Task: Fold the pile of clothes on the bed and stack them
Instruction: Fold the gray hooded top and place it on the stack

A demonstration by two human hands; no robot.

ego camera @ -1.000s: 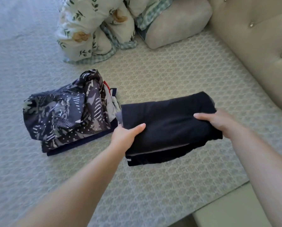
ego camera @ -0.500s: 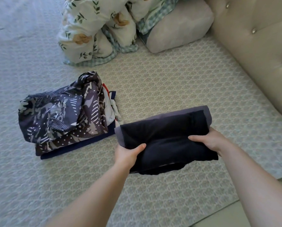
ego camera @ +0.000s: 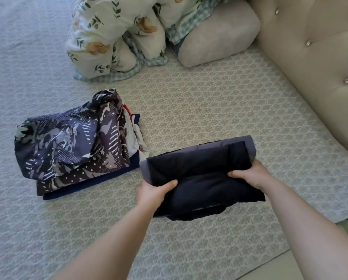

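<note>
A folded dark navy garment (ego camera: pixel 201 170) with a grey edge is held over the bed (ego camera: pixel 209 110), near its front edge. My left hand (ego camera: pixel 153 193) grips its left side, thumb on top. My right hand (ego camera: pixel 250 176) grips its right side the same way. To the left lies a stack of folded clothes (ego camera: pixel 72 144); a navy and grey patterned piece is on top, with white, red and navy layers under it. The held garment's left corner is close to the stack's right edge.
A rolled floral quilt (ego camera: pixel 116 35) and a grey pillow (ego camera: pixel 219 35) lie at the head of the bed. A beige tufted headboard (ego camera: pixel 318 57) runs along the right. The bed's front edge crosses the lower right corner.
The dark garment has come nearer to me and been folded once more, so its grey underside shows along the far and left edges. Both hands keep their grip.
</note>
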